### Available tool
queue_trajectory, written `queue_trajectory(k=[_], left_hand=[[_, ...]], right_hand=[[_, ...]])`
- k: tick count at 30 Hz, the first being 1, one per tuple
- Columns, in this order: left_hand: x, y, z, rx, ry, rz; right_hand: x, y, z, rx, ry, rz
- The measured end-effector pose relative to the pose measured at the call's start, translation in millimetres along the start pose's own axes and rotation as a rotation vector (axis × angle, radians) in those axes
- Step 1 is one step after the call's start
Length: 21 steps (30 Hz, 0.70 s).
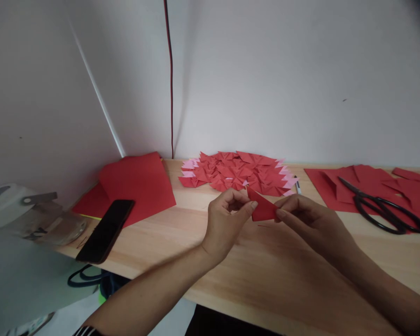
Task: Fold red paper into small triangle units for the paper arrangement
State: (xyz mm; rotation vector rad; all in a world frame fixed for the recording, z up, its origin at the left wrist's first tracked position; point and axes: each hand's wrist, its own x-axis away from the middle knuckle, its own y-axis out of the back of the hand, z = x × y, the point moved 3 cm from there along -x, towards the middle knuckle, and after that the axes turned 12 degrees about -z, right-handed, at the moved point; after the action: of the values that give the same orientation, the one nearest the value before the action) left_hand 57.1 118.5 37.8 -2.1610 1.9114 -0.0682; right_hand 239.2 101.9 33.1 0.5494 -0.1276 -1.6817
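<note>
Between my two hands, above the wooden table, is a small folded piece of red paper. My left hand pinches its left edge between thumb and fingers. On the other side, my right hand grips the right corner with thumb and forefinger. Just beyond the hands lies a pile of folded red and pink paper pieces with pointed ends. A thin red strip rests on the table below the held paper.
Black-handled scissors lie on red paper sheets at the right. A pen sits beside the pile. At the left are more red sheets, a black phone and a clear bottle. A dark red cord hangs along the wall.
</note>
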Motion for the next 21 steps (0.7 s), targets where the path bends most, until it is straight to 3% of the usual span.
queue_trajectory(k=[21], left_hand=[[-2.6,-0.8,-0.6,0.054,0.118,0.040]], right_hand=[[-0.7,1.5,-1.5,0.009,0.023,-0.018]])
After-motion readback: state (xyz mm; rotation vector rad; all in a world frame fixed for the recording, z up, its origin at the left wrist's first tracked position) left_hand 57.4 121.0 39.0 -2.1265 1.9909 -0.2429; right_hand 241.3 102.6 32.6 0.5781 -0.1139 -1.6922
